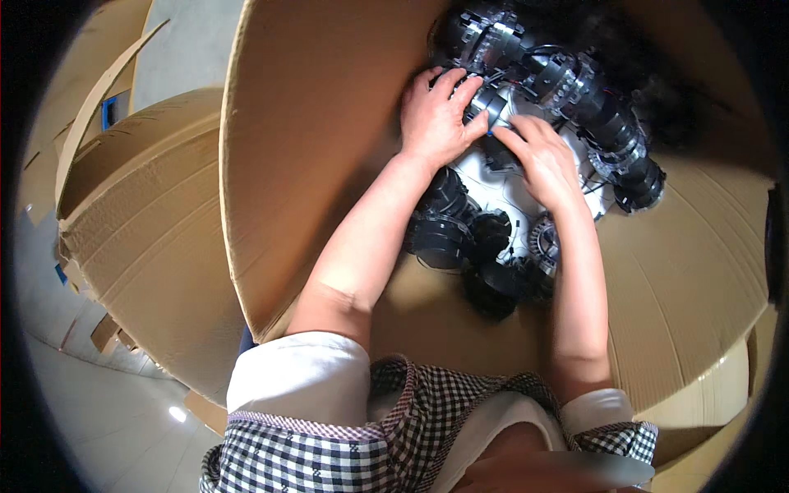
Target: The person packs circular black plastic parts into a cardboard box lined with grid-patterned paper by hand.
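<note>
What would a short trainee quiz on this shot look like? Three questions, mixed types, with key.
1. Multiple choice: in the picture, the left hand sits
A) higher than the right hand
B) lower than it
C) level with it

2. True or false: both hands wear gloves.

3. Fill in: the bulky parts beside the tall cardboard wall are mostly ____ in colour.

Key: 1. A. 2. False; both are bare. 3. Black.
</note>
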The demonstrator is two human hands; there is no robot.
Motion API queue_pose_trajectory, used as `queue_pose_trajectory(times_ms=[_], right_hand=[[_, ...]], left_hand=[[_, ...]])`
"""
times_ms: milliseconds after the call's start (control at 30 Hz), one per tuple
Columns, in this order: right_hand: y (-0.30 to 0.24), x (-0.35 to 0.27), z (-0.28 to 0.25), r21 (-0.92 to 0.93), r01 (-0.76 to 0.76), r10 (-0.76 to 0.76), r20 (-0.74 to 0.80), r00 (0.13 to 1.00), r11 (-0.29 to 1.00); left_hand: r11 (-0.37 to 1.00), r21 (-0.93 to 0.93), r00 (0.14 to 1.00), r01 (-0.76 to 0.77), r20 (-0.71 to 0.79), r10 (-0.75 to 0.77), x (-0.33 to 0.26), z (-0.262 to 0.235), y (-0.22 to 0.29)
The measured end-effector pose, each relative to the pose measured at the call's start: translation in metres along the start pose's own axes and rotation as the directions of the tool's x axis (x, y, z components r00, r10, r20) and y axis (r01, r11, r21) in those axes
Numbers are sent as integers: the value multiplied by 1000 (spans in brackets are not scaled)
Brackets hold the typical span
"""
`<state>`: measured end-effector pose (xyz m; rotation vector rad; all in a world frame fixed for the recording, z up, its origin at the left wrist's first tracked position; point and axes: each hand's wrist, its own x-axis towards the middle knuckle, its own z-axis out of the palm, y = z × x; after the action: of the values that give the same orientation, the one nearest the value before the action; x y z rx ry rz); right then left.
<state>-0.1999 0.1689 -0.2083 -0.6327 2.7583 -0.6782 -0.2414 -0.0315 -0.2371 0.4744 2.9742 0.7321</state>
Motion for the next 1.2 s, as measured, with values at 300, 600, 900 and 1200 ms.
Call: queue_pose_trajectory(times_ms=[300,600,900,1200], right_hand=[[14,-30,61,-108,-444,363,-423,830,890],[26,-113,25,84,-727,725,-211,655,681],[29,-152,14,-37,-858,781,437,446,512],[-62,-65,87,248,-693,735,-294,612,676]], left_hand=[[916,-10,899,-402,185,397,1,-10,25],[880,126,862,-459,305,406,-9,13,28],[904,100,894,-417,223,388,-12,21,29],[962,67,957,-263,144,252,-5,20,59]])
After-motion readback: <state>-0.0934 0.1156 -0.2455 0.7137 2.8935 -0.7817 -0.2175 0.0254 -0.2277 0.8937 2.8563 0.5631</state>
